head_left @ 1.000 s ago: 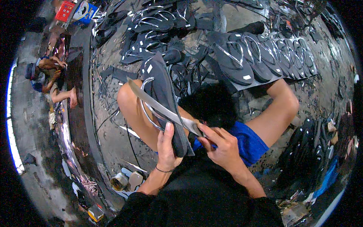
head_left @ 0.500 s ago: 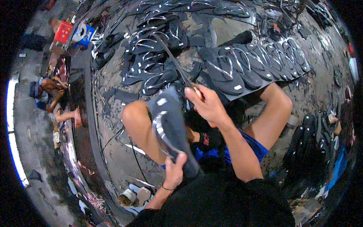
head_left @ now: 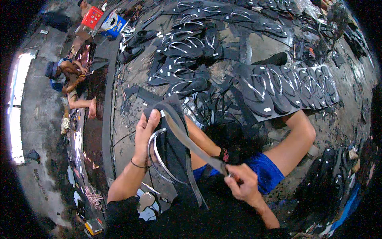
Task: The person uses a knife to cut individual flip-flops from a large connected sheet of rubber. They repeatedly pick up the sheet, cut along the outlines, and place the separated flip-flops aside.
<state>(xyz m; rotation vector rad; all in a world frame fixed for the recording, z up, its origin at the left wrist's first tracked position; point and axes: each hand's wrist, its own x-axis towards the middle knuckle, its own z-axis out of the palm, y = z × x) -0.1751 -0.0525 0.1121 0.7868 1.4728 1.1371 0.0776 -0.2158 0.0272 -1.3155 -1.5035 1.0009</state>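
Observation:
A black flip-flop (head_left: 172, 149) with a silvery strap is tilted in front of my body. Closed around its far end, my left hand (head_left: 146, 133) presses its thumb beside a small white label. My right hand (head_left: 242, 181) is wrapped around the handle of a long, curved knife (head_left: 193, 147). The blade lies across the flip-flop, its tip close to my left thumb. Along the sole's right edge runs a narrow dark strip (head_left: 190, 175); whether it is still joined to the sole I cannot tell.
Beyond my legs, flip-flops with silvery straps lie in a row on a grey sheet (head_left: 272, 115). More flip-flops (head_left: 185, 85) are heaped at centre, among black scraps. At far left a person (head_left: 67, 77) sits handling something, near a red box (head_left: 92, 17) and a blue container (head_left: 113, 24).
My left hand has shifted from the flip-flop's near end to its far end. The knife, raised beyond the flip-flop before, has come down across it as my right hand drew back toward my body.

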